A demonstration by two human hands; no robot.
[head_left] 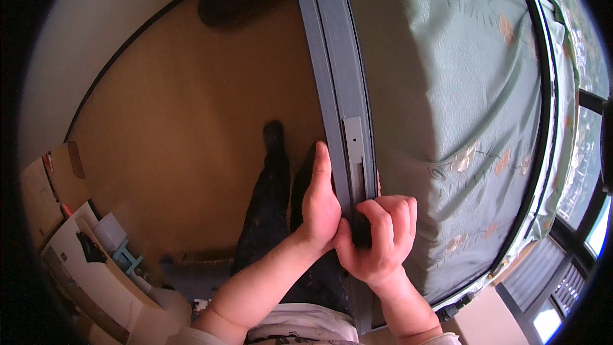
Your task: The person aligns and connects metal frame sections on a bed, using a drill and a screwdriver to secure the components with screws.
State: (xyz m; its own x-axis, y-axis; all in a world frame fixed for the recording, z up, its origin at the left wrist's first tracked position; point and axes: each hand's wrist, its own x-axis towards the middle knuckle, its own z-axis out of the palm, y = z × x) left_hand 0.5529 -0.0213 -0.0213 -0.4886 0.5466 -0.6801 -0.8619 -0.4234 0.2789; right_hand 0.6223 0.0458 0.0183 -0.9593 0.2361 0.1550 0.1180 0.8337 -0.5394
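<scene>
A long grey metal frame (343,45), like the edge of a sliding door or window, runs from the top of the view down to my waist. A silver latch plate (353,134) with a small hole is set into its face. My left hand (317,207) presses its palm on the frame's left side, thumb pointing up along it; its other fingers go behind, and a sliver of skin shows past the right edge. Lower down, my right hand (382,239) is closed over the frame, fingers curled beside the plate's lower end and thumb on the left, hiding the dark part between.
A green patterned curtain (472,108) hangs right of the frame, with windows (584,153) beyond. The brown floor (172,121) lies to the left, with a dark rounded object (242,0) at the far wall. Cardboard and white pieces (96,249) stand at lower left. My dark-clothed legs (262,211) show below.
</scene>
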